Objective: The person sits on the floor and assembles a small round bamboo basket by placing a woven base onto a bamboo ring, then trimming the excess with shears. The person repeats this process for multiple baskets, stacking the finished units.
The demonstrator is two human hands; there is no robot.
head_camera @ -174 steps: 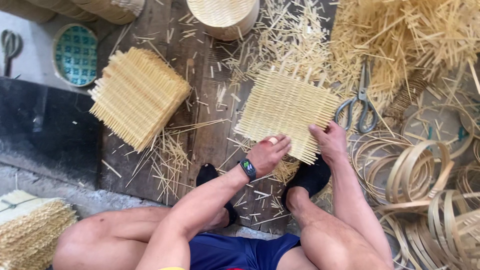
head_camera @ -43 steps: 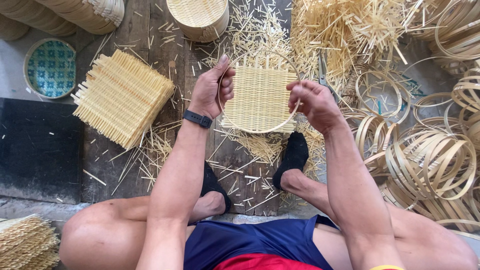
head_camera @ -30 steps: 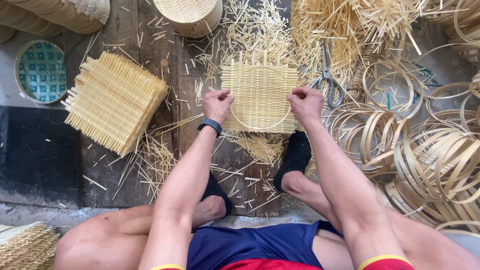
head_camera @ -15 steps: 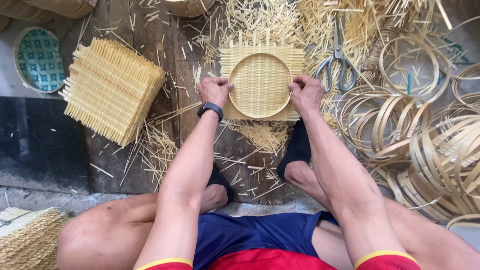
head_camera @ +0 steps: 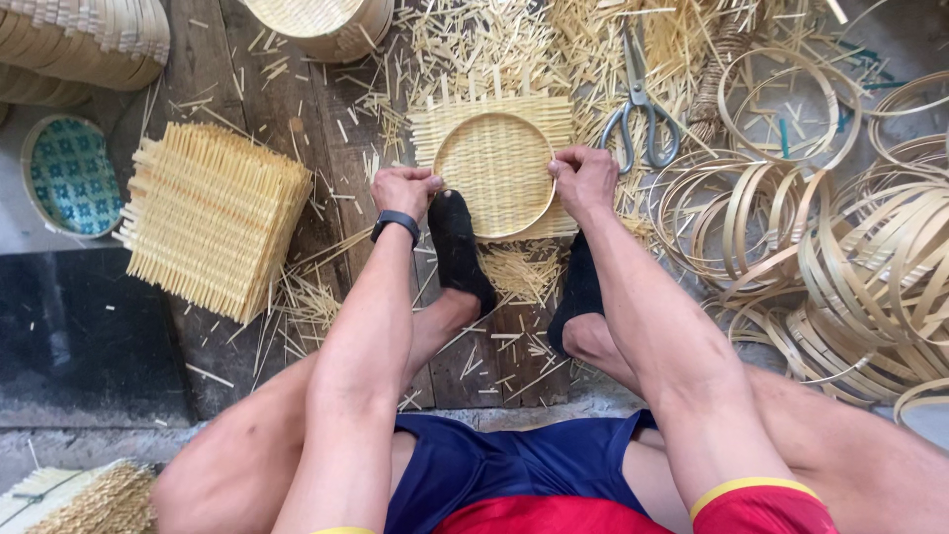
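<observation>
Seen from above, a seated person's left hand and right hand each pinch opposite sides of a round bamboo hoop, pressed flat onto a square woven bamboo mat that lies on the wooden plank floor just beyond two black-socked feet. The mat lies flat, face up, with no long axis, its frayed strip ends pointing away from the person. Scissors lie just right of it, loose bamboo rings farther right, and a stack of woven mats to the left.
</observation>
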